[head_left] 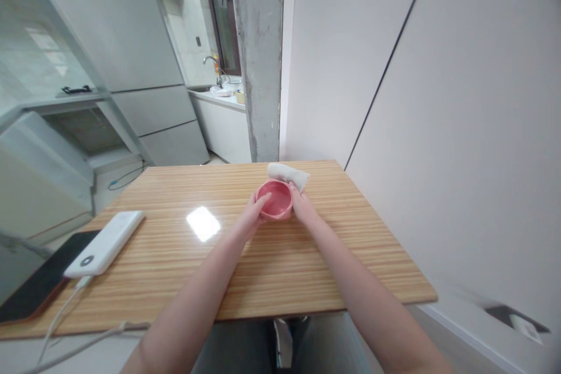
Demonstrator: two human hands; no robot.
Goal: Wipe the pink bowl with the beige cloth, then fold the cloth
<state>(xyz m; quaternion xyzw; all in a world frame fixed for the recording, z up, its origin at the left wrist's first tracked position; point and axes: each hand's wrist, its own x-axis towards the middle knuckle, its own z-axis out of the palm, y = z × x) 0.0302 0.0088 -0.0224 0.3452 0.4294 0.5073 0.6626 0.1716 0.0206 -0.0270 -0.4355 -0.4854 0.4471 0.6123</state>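
**Pink bowl [280,202] gripped two-handed, white cloth [286,173] at far edge of grip; apparently mid-handling**

Grip: closed on bowl from both flanks. With left hand [255,211], hooks thumb over left rim, tip reaching inside; supports outer wall with remaining fingers, mostly hidden. With right hand [301,200], holds right rim, fingertips toward its far side, right beside near edge of cloth. Cannot tell pinched cloth from merely touched cloth.

Bowl: between the hands, mouth up, inside open to view. Pink inside, nothing visible in it apart from left thumb. Cannot tell lifted from resting on wooden table [280,277].

Cloth: just beyond bowl, spreading from behind far rim to fingers of right hand. Cannot tell wet from dry, nor contact with outer wall from a narrow gap.

Progress (judged from this view only): done, bowl secured on both sides, cloth within reach of right fingers. Not yet done, release of bowl. Cannot gauge amount left; no clear marks on visible inner surface to judge by, outer wall and base largely out of sight.

Well left of grip: white power bank [105,245], cable [65,307] plugged into near end, overlapping black mat [41,283]. Untouched; seemingly no part of present handling.
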